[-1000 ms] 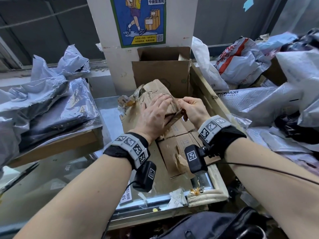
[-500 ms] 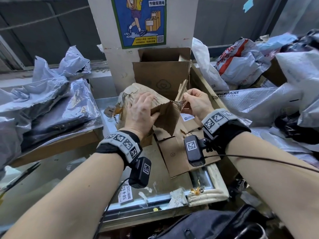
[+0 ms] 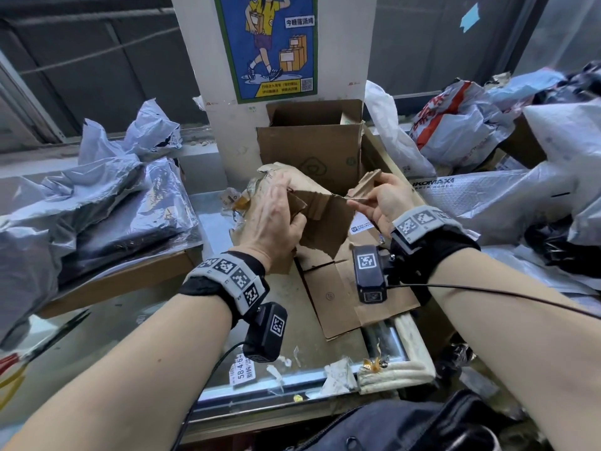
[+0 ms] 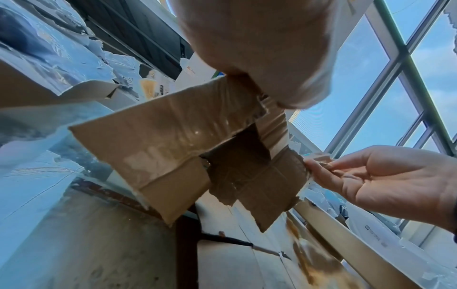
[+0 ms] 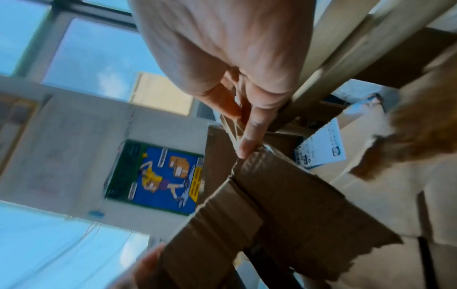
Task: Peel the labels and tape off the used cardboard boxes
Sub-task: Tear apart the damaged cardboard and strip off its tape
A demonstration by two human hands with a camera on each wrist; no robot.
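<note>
A torn brown cardboard piece [image 3: 325,222] is held up above the glass-topped table [image 3: 292,327]. My left hand [image 3: 279,209] grips its left side, thumb underneath and fingers over the top. My right hand [image 3: 377,198] pinches a thin strip of tape [image 3: 356,199] at the piece's right edge. The left wrist view shows the glossy taped cardboard [image 4: 173,140] from below, with the right hand [image 4: 385,176] pinching the strip at its right corner. In the right wrist view, thumb and finger of the right hand [image 5: 237,121] pull the strip off the cardboard [image 5: 296,205].
An open cardboard box [image 3: 309,151] stands behind, against a white post with a poster [image 3: 270,43]. Flattened cardboard with a white label [image 3: 364,227] lies under my hands. Grey mailer bags [image 3: 97,196] are heaped left, more bags [image 3: 487,196] right. Label scraps [image 3: 244,372] litter the front edge.
The cardboard piece has come up off the pile and opened out. My hands have moved apart, the right one drawing the tape strip to the right.
</note>
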